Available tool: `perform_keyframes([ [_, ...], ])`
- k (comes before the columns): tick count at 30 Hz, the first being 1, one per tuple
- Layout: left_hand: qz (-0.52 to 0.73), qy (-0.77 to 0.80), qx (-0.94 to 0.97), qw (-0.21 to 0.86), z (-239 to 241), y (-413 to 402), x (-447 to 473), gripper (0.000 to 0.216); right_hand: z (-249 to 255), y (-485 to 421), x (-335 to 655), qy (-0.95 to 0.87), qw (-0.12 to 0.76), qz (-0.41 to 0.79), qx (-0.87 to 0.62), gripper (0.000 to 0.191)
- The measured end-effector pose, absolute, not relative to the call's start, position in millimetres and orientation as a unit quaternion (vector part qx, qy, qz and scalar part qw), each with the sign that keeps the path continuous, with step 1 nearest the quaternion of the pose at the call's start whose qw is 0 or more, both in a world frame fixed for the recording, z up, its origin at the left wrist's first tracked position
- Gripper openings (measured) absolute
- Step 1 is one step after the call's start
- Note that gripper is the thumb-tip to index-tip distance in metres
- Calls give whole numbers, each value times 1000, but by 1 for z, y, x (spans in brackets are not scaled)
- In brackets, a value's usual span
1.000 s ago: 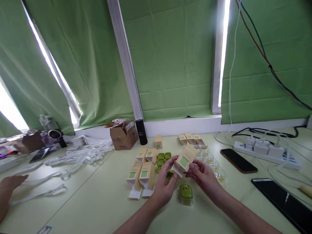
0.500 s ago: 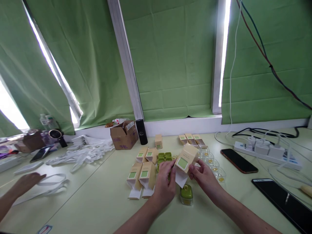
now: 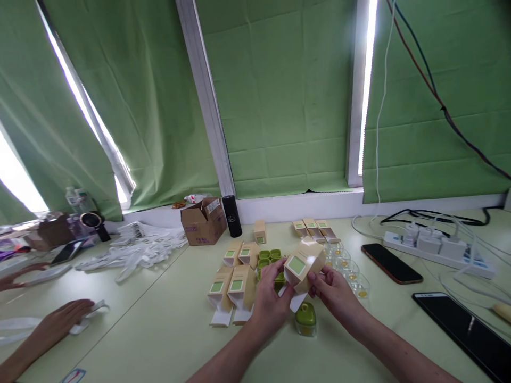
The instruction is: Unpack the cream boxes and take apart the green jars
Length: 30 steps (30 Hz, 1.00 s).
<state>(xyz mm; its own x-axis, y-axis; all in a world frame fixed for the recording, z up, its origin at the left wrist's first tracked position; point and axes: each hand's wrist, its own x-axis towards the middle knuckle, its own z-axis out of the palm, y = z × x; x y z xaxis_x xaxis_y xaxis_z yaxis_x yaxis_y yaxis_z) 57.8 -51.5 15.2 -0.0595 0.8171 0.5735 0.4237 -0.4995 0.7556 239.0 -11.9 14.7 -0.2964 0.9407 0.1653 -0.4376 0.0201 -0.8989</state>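
Note:
A small beige carton (image 3: 309,258) with a green square on it is held tilted above the table between both hands. My left hand (image 3: 273,292) grips its left side, and my right hand (image 3: 329,287) pinches its lower right. A white flap (image 3: 297,302) hangs from the carton's underside. Just below stands a small clear jar with a green lid (image 3: 306,315), a loop on its top. Left of my hands are several similar cartons (image 3: 241,284) with flaps out. Green lids (image 3: 264,255) sit behind my left hand, partly covered. Clear cups (image 3: 351,275) line up beyond my right hand.
At left, a co-worker's hands (image 3: 64,324) handle white straps near a strap pile (image 3: 139,242). A brown cardboard box (image 3: 203,223) and a black cylinder (image 3: 231,217) stand at the back. Two phones (image 3: 391,263) and a power strip (image 3: 439,250) with cables lie right.
The carton has tilted and turned slightly in my hands, and my left hand's fingers have shifted around it. At left, the co-worker's second hand has come into view and the strap has moved.

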Motion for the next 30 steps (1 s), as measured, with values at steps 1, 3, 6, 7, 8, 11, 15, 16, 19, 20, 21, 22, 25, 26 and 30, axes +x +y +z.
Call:
perform_keyframes([
  [1,560,466,658,190,15,-51,58,50,14,-12,239,-474,533,649,-265,58],
  [3,571,457,645,223,15,-51,60,52,13,-11,240,-468,534,650,-270,59],
  [6,588,436,618,287,18,-50,62,47,13,-11,241,-459,531,655,-279,61],
  [7,594,427,605,313,19,-49,62,47,13,-10,241,-457,531,656,-280,61],
  [8,600,419,590,342,20,-48,62,48,13,-10,242,-456,531,657,-281,61],
  [11,610,396,535,430,22,-44,61,57,13,-10,243,-458,531,652,-288,59],
  [15,609,379,502,484,23,-44,59,64,16,-12,245,-460,538,637,-305,57],
  [16,610,377,501,485,23,-44,59,64,17,-12,246,-462,541,632,-309,57],
  [19,619,376,503,473,25,-47,60,61,19,-12,247,-464,550,619,-315,57],
  [20,620,377,505,467,26,-48,61,60,19,-12,247,-466,550,617,-316,57],
  [21,621,380,507,462,27,-48,61,59,19,-11,247,-468,549,615,-317,57],
  [22,620,385,510,456,29,-47,61,59,20,-11,248,-472,546,614,-318,58],
  [25,613,393,522,444,32,-46,60,59,22,-13,247,-493,523,615,-325,62],
  [26,610,393,526,443,33,-45,60,59,23,-14,246,-500,516,614,-326,65],
  [30,600,386,532,455,36,-45,58,56,24,-19,243,-514,514,613,-310,72],
])
